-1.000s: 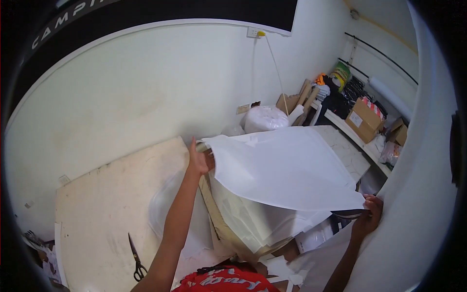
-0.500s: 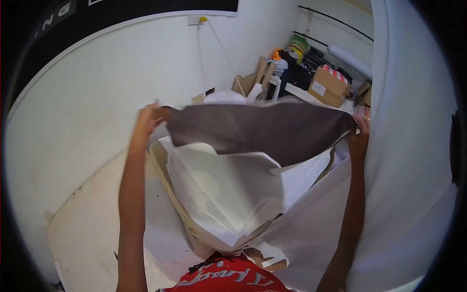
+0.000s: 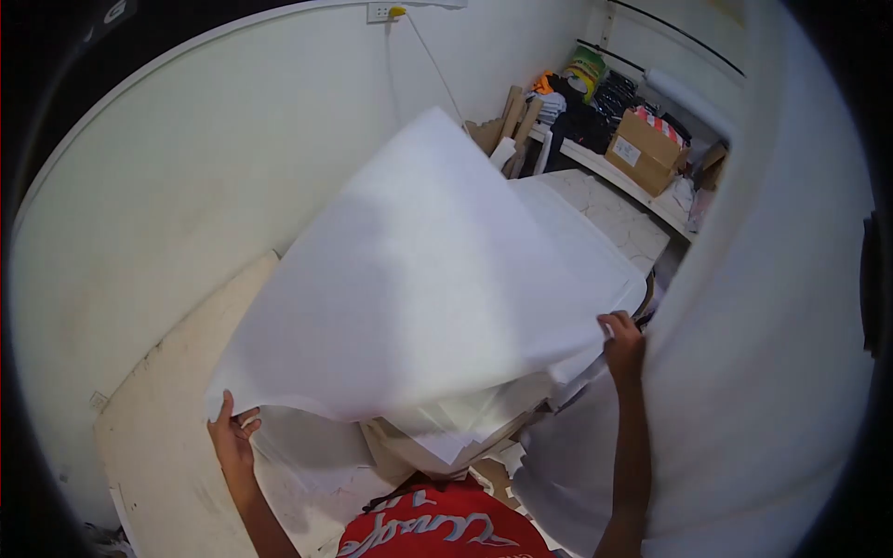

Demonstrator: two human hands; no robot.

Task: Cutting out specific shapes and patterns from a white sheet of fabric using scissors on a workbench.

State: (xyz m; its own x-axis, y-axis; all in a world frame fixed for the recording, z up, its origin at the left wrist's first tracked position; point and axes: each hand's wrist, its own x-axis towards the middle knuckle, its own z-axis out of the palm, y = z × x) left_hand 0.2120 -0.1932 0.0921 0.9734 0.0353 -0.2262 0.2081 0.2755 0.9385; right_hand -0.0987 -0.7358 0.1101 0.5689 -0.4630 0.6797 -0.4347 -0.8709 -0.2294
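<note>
A large white sheet (image 3: 400, 260) is spread at a slant over a pile of pale sheets (image 3: 446, 426), one corner pointing up toward the wall. My left hand (image 3: 234, 432) grips its lower-left corner, thumb on the edge and fingers loosely curled. At the right edge, my right hand (image 3: 621, 335) pinches the sheet, beside hanging white fabric (image 3: 763, 353). The ends of the pile at the back right show beyond the sheet.
A pale board (image 3: 158, 418) lies at left against the wall. At the back right, a shelf holds a cardboard box (image 3: 644, 153), dark bundles and bags. Rolls (image 3: 516, 121) lean beside it, and a marbled surface (image 3: 623, 214) lies below.
The sheet rose, showing a dark brown face, and now lies white side up, covering more of the pile. My left hand has moved down and left; my right hand rose, then came lower.
</note>
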